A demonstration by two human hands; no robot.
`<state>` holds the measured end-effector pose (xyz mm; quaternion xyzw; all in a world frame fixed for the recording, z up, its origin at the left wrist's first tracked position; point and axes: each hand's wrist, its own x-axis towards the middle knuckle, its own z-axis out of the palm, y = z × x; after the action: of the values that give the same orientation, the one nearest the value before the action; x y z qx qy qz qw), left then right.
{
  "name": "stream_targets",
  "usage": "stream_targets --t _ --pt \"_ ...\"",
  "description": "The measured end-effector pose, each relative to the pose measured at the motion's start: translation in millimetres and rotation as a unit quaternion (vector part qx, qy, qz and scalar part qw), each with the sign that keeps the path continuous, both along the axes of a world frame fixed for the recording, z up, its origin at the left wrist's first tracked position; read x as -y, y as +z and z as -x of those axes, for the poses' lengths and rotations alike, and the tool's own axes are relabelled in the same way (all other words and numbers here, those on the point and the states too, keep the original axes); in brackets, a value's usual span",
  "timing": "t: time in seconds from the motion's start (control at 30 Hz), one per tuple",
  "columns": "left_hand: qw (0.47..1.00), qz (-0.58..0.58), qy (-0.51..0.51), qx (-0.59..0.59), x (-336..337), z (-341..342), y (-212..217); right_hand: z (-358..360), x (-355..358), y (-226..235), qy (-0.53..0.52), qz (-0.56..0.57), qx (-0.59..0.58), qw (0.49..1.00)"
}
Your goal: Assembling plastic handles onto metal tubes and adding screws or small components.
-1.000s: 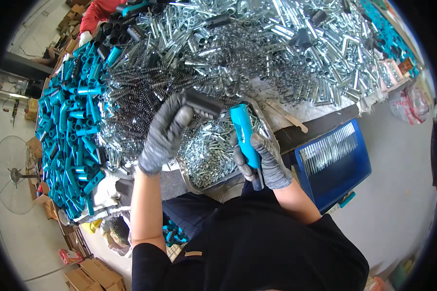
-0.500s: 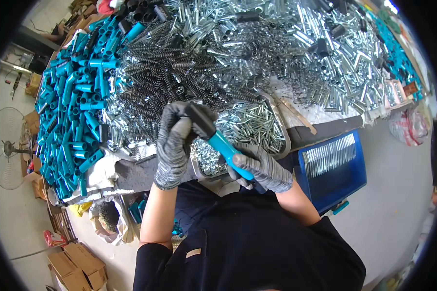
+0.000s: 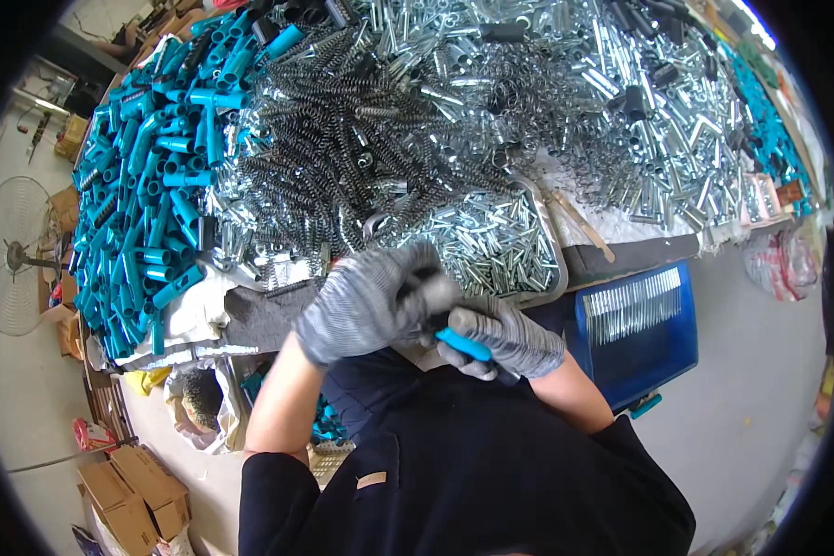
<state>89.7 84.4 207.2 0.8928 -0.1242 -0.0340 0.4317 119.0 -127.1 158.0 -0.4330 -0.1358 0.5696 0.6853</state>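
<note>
I see the teal handle between two grey-gloved hands, just in front of the dark-clothed torso and near the table's edge. Its long axis slants from upper left to lower right, the dark lower end poking out past the right hand, whose fingers wrap it firmly. The left hand curls over the upper end; its fingertips blur, so I cannot tell how tightly it grips or what they cover.

Beyond, the table carries heaped teal tubes at left, dark springs mid-table and silvery tubes at right. A metal tray of small pins sits nearest. Lower right, I have a blue bin with rods; far left, a fan and, below, cardboard boxes.
</note>
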Motion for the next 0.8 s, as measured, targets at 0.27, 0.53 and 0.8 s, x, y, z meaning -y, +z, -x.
stream_targets --t 0.27,0.53,0.8 --pt "0.961 -0.23 0.121 0.091 23 -57 10 -10 -14 -19 -0.221 0.084 0.223 0.946" --pt "0.894 -0.302 0.259 0.206 -63 -137 -20 -14 1 -27 -0.295 0.134 0.18 0.929" --pt "0.983 -0.119 -0.061 0.128 -35 -72 25 -17 1 -22 -0.233 0.104 0.302 0.919"
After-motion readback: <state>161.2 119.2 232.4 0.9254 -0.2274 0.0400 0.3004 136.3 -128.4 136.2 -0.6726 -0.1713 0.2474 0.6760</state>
